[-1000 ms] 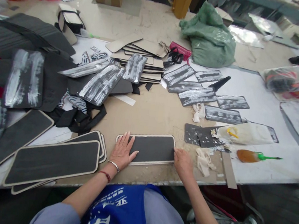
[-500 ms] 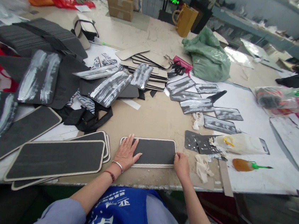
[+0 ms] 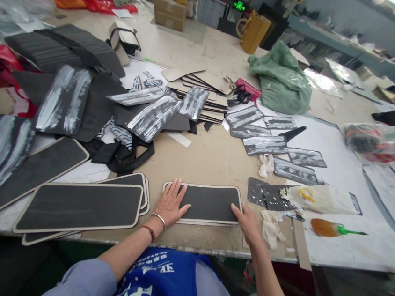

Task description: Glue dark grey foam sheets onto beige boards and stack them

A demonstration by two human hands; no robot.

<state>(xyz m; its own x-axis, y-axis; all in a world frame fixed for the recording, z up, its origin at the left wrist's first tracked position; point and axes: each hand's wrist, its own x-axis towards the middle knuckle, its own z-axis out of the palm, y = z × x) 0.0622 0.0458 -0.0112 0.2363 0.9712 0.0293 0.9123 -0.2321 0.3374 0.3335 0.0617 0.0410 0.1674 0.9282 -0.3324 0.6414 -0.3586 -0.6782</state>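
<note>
A black rectangular panel with rounded corners and a pale border lies flat at the table's front. A second pale edge shows beneath it. My left hand rests on the panel's left end, palm down with fingers stretched out. At the right end, my right hand grips the edge, thumb on the top face and the other fingers partly hidden at the side. Left of my hands, a larger black panel with a pale border lies over others like it.
White-streaked black pieces lie to the right and at the back left. A pale stack of boards stands behind. An amber bottle with a green nozzle, a smeared cream bag and crumpled cloth are at right.
My right thumb has moved from the panel's right edge onto its top face. My left hand stays flat on the panel. The whole view has shifted slightly.
</note>
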